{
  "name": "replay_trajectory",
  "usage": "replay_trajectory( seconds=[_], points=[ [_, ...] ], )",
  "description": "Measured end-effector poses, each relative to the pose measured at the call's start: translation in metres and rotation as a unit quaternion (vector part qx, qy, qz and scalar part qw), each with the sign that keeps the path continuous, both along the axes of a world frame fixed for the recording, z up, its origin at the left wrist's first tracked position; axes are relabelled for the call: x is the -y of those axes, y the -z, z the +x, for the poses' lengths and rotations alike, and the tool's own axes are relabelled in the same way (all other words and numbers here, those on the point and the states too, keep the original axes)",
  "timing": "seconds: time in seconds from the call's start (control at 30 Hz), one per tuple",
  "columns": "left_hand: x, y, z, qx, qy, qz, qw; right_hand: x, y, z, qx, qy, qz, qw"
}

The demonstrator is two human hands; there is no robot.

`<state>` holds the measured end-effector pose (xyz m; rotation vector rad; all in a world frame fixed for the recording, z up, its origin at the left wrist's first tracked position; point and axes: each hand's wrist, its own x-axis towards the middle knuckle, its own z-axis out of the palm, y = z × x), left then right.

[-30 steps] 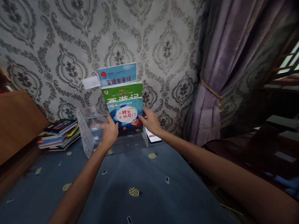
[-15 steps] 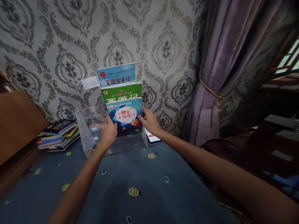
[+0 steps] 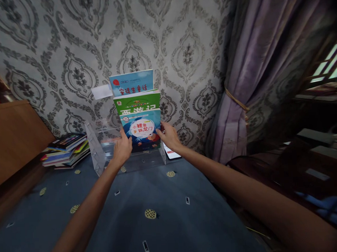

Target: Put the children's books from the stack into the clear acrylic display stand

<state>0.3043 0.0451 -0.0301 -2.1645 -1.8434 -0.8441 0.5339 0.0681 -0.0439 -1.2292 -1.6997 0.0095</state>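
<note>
Both hands grip a blue children's book (image 3: 142, 133) with a white oval on its cover, one at each side edge. My left hand (image 3: 123, 148) is closed on its left edge, and my right hand (image 3: 169, 136) pinches the right edge with the thumb on the cover. The book stands upright at the front of a clear acrylic book rack (image 3: 95, 152). Behind it rise a green book (image 3: 137, 102) and, farther back and higher, a light blue book (image 3: 132, 82). The lower parts of those two are hidden.
Left of the rack lies a stack of books (image 3: 65, 151), beside a wooden box (image 3: 15, 141). A phone (image 3: 172, 153) with a lit screen lies by the rack's right end. Patterned wallpaper (image 3: 187, 57) backs the blue tablecloth (image 3: 128, 226); a purple curtain (image 3: 239, 77) hangs at right.
Almost nothing differs. The view has shifted very slightly, while both hands stay on the edges of the blue children's book.
</note>
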Motion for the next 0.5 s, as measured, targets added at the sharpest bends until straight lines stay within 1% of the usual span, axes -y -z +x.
replay_trajectory(
  seconds=[0.27,0.5],
  points=[
    [0.0064,-0.0035,0.0010,0.003,-0.008,-0.018,1.000,0.0055,0.0005,0.0003,-0.003,0.005,0.003,1.000],
    [0.0097,-0.0033,0.0022,0.014,-0.006,-0.027,1.000,0.0080,0.0028,0.0009,-0.012,0.000,-0.006,1.000]
  ],
)
